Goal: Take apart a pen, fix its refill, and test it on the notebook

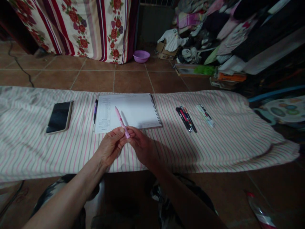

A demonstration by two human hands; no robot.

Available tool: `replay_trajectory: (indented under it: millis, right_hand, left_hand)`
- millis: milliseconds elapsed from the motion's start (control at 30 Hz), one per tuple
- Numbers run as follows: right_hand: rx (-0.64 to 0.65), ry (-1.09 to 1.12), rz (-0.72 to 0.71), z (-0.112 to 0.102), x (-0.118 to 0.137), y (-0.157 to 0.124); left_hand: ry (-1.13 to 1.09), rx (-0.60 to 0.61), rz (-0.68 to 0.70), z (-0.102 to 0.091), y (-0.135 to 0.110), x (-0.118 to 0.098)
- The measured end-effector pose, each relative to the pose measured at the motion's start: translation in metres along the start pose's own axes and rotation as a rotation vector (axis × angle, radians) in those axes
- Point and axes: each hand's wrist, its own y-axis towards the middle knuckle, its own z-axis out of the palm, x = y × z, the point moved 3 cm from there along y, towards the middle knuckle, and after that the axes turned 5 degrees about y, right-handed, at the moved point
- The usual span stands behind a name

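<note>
A pink pen (pixel 120 118) points up and to the left, held at its lower end by both hands. My left hand (pixel 113 141) pinches it between thumb and fingers. My right hand (pixel 141 142) closes on the pen's bottom end from the other side. Just beyond the hands lies a spiral notebook (pixel 135 108), open at a white page with a printed column on its left and the coil on its right. Beside the notebook's left edge rests a purple and black pen (pixel 95 111).
On the striped cloth (pixel 78 149), a phone (pixel 59 117) lies at left. Several pens (pixel 186 119) and some whitish pens (pixel 205 115) lie at right. A purple basin (pixel 141 56) stands on the tiled floor, and a plastic bottle (pixel 260 211) lies at lower right.
</note>
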Motion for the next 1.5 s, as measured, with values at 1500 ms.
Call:
replay_trajectory:
  millis: [1500]
  right_hand:
    - [0.053, -0.238, -0.15, -0.0034, 0.0011, -0.0013]
  left_hand:
    - [-0.027, -0.011, -0.047, -0.0029, -0.0005, 0.0034]
